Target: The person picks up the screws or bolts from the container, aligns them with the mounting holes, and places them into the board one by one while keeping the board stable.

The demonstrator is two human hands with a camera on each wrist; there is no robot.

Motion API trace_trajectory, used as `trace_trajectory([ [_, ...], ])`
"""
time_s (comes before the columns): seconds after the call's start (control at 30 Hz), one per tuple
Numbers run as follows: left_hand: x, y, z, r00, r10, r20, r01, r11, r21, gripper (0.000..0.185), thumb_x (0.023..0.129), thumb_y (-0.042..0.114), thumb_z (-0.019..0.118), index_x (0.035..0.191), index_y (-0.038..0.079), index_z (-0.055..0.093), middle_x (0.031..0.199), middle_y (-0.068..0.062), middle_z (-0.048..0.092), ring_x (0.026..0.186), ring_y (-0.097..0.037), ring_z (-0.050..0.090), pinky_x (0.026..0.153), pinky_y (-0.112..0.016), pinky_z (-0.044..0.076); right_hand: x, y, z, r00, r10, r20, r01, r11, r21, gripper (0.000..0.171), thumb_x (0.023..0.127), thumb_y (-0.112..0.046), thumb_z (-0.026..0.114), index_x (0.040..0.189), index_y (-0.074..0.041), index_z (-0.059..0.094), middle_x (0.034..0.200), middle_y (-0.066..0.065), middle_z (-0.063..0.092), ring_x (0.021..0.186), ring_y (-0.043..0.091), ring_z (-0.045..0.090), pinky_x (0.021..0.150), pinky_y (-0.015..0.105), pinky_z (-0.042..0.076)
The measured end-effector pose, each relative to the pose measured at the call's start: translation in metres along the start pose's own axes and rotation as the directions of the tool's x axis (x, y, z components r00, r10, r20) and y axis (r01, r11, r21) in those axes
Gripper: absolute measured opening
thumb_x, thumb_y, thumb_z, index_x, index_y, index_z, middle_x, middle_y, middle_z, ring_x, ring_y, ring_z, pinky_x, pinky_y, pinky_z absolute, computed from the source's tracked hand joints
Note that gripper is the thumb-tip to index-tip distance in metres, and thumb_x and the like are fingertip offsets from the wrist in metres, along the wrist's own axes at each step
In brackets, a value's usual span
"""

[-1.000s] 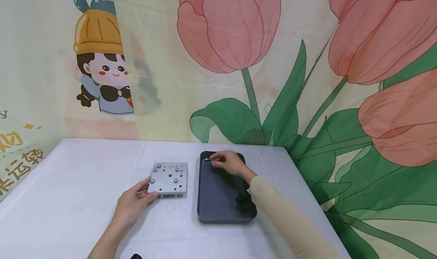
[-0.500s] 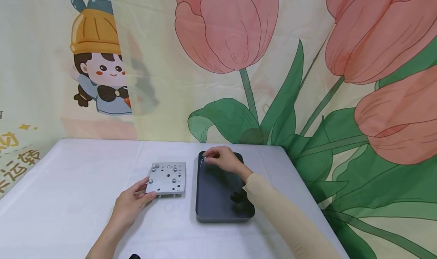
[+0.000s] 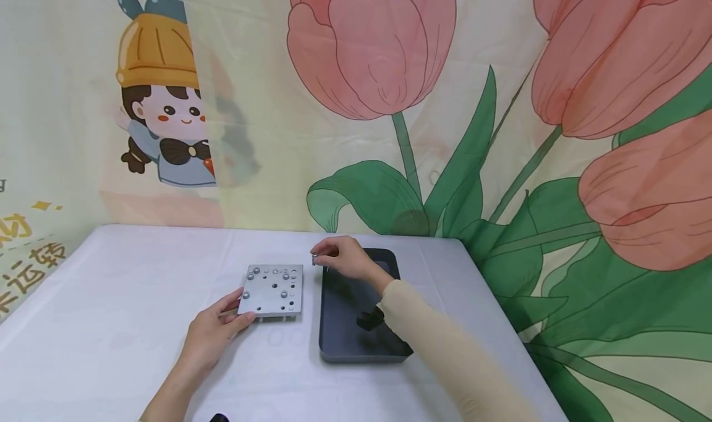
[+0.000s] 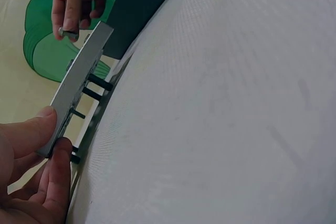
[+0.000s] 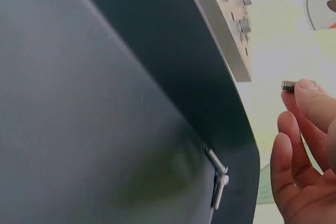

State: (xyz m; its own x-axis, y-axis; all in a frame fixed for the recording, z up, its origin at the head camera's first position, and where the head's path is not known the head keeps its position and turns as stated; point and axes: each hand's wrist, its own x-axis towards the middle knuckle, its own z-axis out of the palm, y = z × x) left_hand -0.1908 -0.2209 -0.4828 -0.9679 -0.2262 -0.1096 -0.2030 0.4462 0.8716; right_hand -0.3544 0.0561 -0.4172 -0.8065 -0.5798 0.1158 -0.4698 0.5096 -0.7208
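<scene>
My left hand point(image 3: 214, 332) grips a silver metal plate point(image 3: 267, 299) by its left edge, thumb on top and fingers under it. Several bolt heads stand on the plate's upper face among small holes. In the left wrist view, dark bolt shanks point(image 4: 100, 82) poke out of its underside. Between thumb and fingertip, my right hand point(image 3: 347, 258) pinches a small bolt point(image 5: 288, 86). Its threaded end sticks out, while the rest is partly covered by the thumb. That hand is at the far left rim of the dark tray point(image 3: 347, 329), to the right of and beyond the plate.
The tray stands on a white-covered table point(image 3: 128, 298), right of the plate. Small metal bolts point(image 5: 215, 159) lie in a tray corner in the right wrist view. A printed tulip backdrop point(image 3: 372, 51) rises behind the table. My right sleeve point(image 3: 445, 348) crosses over the tray.
My right hand has moved left from inside the tray to past its left rim, bringing the bolt with it. The left hand and the plate have stayed about where they were.
</scene>
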Motion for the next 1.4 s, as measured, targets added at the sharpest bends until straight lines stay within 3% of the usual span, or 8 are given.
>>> trace_trajectory([
  [0.27, 0.001, -0.003, 0.002, 1.000, -0.013, -0.007, 0.013, 1.000, -0.001, 0.082, 0.093, 0.038, 0.084, 0.161, 0.012, 0.047, 0.151, -0.021, 0.059, 0.117, -0.025, 0.069, 0.076, -0.014, 0.051, 0.012, -0.013, 0.017, 1.000, -0.009, 0.000, 0.009, 1.000, 0.021, 0.026, 0.100, -0.015, 0.077, 0.124, -0.005, 0.077, 0.102, -0.003, 0.078, 0.091, 0.007, 0.069, 0.082, 0.024, 0.055],
  [0.6, -0.001, 0.001, 0.000, 1.000, -0.008, 0.004, 0.008, 1.000, -0.011, 0.081, 0.094, 0.037, 0.083, 0.161, 0.010, 0.047, 0.151, -0.023, 0.059, 0.115, -0.025, 0.070, 0.075, -0.014, 0.051, 0.019, -0.016, 0.032, 1.000, 0.011, 0.011, -0.011, 1.000, -0.002, 0.022, 0.097, -0.016, 0.081, 0.118, -0.011, 0.079, 0.100, -0.007, 0.077, 0.089, 0.006, 0.066, 0.082, 0.022, 0.052],
  [1.4, 0.000, 0.002, -0.001, 1.000, -0.021, 0.015, 0.021, 1.000, -0.004, 0.082, 0.094, 0.040, 0.083, 0.162, 0.012, 0.046, 0.152, -0.022, 0.058, 0.116, -0.024, 0.070, 0.079, -0.016, 0.050, 0.024, -0.011, 0.042, 0.999, 0.011, 0.041, -0.009, 0.999, -0.050, 0.017, 0.096, -0.016, 0.081, 0.113, -0.016, 0.080, 0.102, -0.008, 0.077, 0.090, 0.003, 0.067, 0.084, 0.020, 0.052],
])
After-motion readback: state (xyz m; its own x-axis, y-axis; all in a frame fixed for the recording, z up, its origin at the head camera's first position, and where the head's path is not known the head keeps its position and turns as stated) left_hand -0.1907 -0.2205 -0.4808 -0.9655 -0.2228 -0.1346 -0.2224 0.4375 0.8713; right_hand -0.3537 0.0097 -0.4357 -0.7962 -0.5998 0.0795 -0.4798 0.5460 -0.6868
